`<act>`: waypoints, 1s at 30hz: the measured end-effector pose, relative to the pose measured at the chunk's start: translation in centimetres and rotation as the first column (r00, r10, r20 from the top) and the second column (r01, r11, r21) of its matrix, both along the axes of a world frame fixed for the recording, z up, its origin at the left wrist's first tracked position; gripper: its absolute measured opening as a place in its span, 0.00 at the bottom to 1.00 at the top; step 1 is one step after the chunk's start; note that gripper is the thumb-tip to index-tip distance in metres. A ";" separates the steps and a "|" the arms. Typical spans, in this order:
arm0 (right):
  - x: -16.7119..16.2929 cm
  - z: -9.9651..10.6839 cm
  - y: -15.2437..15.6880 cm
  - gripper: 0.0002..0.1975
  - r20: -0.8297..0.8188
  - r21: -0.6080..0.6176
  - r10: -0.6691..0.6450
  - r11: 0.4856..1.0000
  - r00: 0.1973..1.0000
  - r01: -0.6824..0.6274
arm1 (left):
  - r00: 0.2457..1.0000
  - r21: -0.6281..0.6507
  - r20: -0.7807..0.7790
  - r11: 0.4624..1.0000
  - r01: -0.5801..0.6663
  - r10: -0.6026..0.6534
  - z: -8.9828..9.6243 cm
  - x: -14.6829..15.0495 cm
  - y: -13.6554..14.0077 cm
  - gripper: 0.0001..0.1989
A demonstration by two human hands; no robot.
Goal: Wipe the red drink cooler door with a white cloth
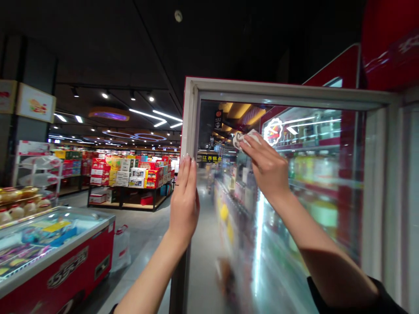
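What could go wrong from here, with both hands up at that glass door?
The glass door might swing if the right hand presses hard, since the left hand lies along its pale frame with fingers straight. Those left fingers could be pinched at the frame if the door shut. The white cloth might slip from under the right fingers.

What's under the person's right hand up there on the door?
A white cloth sticks out from under the right hand, against the glass door. The hand covers the rest, so the cloth's full shape can't be seen.
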State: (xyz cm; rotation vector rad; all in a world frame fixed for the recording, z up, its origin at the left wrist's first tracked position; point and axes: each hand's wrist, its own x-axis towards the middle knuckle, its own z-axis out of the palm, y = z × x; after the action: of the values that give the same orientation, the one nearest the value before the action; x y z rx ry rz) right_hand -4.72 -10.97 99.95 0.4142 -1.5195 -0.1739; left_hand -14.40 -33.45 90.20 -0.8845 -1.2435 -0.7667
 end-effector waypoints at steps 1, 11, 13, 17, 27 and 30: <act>-0.3 0.6 -0.2 0.38 0.004 -0.019 -0.001 1.000 1.000 0.001 | 1.000 0.004 0.003 1.000 -0.001 0.001 0.0 0.0 0.0 0.48; -0.3 -2.5 -2.5 0.33 0.101 0.114 0.000 0.993 0.995 -0.012 | 1.000 0.003 -0.005 1.000 0.004 -0.004 0.1 0.3 -0.1 0.46; 0.2 -2.2 -1.1 0.33 0.068 0.082 -0.001 0.997 0.998 -0.005 | 1.000 0.001 -0.001 1.000 0.005 -0.005 0.1 0.2 -0.1 0.46; -0.3 -0.2 -0.1 0.36 -0.017 -0.033 0.003 0.999 1.000 -0.003 | 1.000 0.005 -0.003 1.000 -0.004 0.004 0.0 0.2 -0.1 0.48; 0.6 -2.4 1.0 0.34 0.015 0.107 0.020 0.994 1.000 -0.022 | 0.986 0.033 -0.072 0.989 -0.146 0.148 0.6 1.1 -0.3 0.44; 0.7 -1.2 2.6 0.36 -0.060 0.017 0.021 1.000 0.998 -0.020 | 0.962 0.009 -0.172 0.977 -0.214 0.212 1.1 1.9 0.1 0.42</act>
State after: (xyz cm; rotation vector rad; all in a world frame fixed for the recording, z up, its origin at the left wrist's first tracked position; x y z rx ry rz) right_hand -4.06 -8.32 98.79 0.4344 -1.4553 -0.1816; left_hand -12.51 -33.39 91.32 -0.7919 -1.1670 -0.5017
